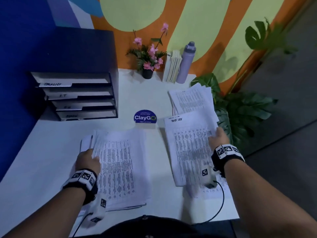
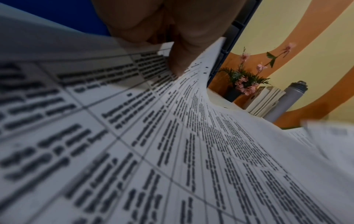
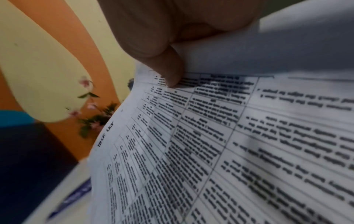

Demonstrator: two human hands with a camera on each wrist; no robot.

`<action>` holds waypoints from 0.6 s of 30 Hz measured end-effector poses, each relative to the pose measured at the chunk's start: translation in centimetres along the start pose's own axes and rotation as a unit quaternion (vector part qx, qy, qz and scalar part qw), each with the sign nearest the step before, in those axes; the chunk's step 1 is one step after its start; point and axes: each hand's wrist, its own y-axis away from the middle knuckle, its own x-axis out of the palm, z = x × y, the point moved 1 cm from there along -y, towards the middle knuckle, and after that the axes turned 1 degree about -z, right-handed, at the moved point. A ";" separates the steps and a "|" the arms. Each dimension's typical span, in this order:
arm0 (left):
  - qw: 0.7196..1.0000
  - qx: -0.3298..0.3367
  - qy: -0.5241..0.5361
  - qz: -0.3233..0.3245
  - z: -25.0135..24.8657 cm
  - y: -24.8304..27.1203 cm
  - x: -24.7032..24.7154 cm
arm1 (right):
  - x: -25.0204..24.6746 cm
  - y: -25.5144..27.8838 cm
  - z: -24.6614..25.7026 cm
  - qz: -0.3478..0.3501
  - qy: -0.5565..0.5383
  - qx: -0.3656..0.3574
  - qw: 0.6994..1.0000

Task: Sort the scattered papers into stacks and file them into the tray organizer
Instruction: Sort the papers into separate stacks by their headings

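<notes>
Your left hand (image 1: pixel 88 160) pinches the left edge of the near stack (image 1: pixel 120 169), long axis running away from you; your right hand (image 1: pixel 218 140) grips a lifted sheet headed "Task List" (image 1: pixel 190 148) by its right edge; tray organizer (image 1: pixel 80 95) sits far-left, nearer your left hand, its four labelled trays each holding white paper; another loose pile (image 1: pixel 192 98) lies beyond the sheet.
</notes>
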 end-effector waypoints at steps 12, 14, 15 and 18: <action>0.998 -0.039 0.019 0.050 0.6 0.4 0.1 | 0.1 0.4 -3.7 -0.008 0.198 -0.004 0.980; 0.997 -0.032 0.058 0.039 0.4 0.7 -0.2 | 1.6 0.9 -1.2 0.041 0.152 -0.066 0.985; 0.996 -0.032 0.080 0.034 0.1 1.0 -0.5 | 2.5 1.5 0.2 0.077 0.101 -0.098 0.987; 0.989 -0.025 0.144 0.020 -0.6 1.7 -1.1 | 6.1 4.9 3.8 0.184 -0.035 -0.127 0.974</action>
